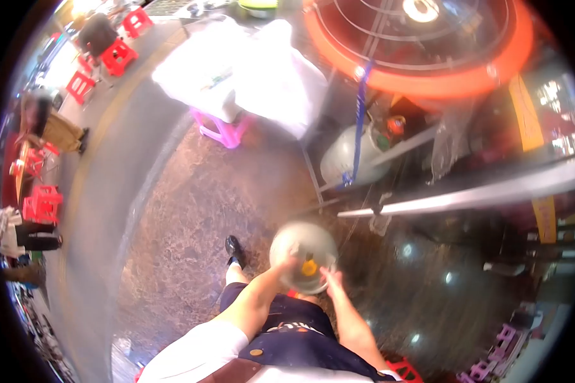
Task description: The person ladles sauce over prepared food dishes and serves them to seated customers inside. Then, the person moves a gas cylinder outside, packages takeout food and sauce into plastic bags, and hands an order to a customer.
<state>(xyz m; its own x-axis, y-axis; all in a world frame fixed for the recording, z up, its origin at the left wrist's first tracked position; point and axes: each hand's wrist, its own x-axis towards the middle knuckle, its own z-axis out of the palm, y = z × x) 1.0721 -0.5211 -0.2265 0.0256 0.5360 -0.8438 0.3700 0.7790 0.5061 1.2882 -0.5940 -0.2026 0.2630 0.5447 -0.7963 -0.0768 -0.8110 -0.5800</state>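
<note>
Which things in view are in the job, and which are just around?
In the job, judging by contact:
- pale round container, in both hands
- yellow-orange item within its outline; blurred

Apparently just around:
- red stools
- purple stool
- grey tank

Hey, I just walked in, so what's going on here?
Someone's left hand and right hand are holding a round, pale object in front of their body. It's too blurred to name, but a yellow-orange patch shows near its middle. Farther ahead are a purple-pink stool and, to its right, a pale cylinder.
</note>
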